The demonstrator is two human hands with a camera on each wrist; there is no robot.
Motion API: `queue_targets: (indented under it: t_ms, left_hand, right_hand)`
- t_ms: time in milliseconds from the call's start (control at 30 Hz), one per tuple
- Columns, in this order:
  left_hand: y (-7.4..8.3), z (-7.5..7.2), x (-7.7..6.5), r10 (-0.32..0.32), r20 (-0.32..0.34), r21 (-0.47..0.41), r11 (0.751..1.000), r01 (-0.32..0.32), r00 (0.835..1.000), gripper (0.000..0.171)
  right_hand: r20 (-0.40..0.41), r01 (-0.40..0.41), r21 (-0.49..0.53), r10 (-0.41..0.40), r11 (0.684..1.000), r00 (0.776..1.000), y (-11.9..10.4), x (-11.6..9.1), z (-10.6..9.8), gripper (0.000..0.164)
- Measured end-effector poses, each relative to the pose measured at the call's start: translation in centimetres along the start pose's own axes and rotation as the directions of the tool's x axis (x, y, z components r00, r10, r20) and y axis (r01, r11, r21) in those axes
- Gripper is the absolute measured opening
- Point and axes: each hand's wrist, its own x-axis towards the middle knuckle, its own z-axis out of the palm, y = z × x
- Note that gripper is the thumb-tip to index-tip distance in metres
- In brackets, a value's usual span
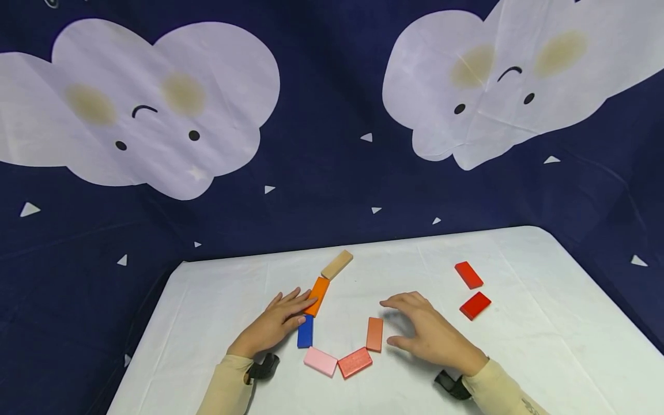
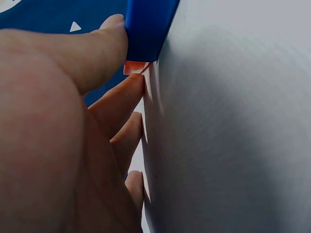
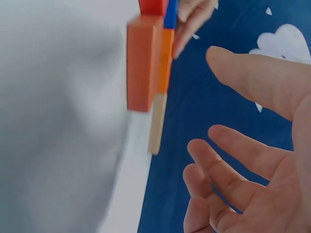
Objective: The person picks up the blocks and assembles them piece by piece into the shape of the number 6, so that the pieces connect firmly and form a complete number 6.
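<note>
My left hand [image 1: 271, 327] lies over the left side of a curved row of flat blocks, fingers fairly straight. Its fingertips touch the orange block [image 1: 320, 295], and the thumb is against the blue block [image 2: 151, 31]. A plain wooden block [image 1: 337, 265] tops the row; a pink block [image 1: 320, 361] and a light red block [image 1: 355, 362] form the bottom. On the right end stands a salmon block [image 3: 141, 68]. Just right of it my right hand [image 1: 433, 331] hovers with fingers and thumb spread, nothing between them.
Two red blocks, one farther back [image 1: 469, 275] and one nearer [image 1: 475, 305], lie apart on the right of the white-covered table [image 1: 550, 323]. A dark blue cloth [image 1: 321, 115] with printed clouds hangs behind the table's back edge.
</note>
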Motion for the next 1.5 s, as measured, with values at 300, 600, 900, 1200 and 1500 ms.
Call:
queue_targets:
  t_ms: [300, 600, 900, 1200, 1500]
  left_hand:
    - [0.0, 0.0, 0.0, -0.004, 0.0, 0.004, 1.0, 0.004, 1.0, 0.046]
    - [0.0, 0.0, 0.0, -0.006, 0.001, 0.007, 1.0, 0.006, 1.0, 0.046]
    - [0.0, 0.0, 0.0, -0.01, 0.003, 0.005, 1.0, 0.01, 1.0, 0.046]
    - [0.2, -0.1, 0.0, -0.017, 0.005, 0.006, 1.0, 0.017, 1.0, 0.045]
    - [0.3, -0.1, 0.0, -0.025, -0.001, -0.001, 1.0, 0.025, 1.0, 0.045]
  right_hand:
    - [-0.092, -0.081, 0.019, 0.082, 0.997, 0.992, 1.3, -1.1, -2.2, 0.059]
    - [-0.171, -0.141, -0.001, 0.139, 0.99, 0.976, 3.5, -2.5, -3.5, 0.059]
    - [-0.228, -0.183, -0.008, 0.176, 0.983, 0.958, 5.1, -3.8, -4.0, 0.058]
    - [-0.272, -0.211, 0.014, 0.207, 0.977, 0.94, 6.3, -4.6, -4.8, 0.059]
    - [-0.328, -0.22, 0.042, 0.221, 0.975, 0.919, 7.5, -5.2, -6.3, 0.059]
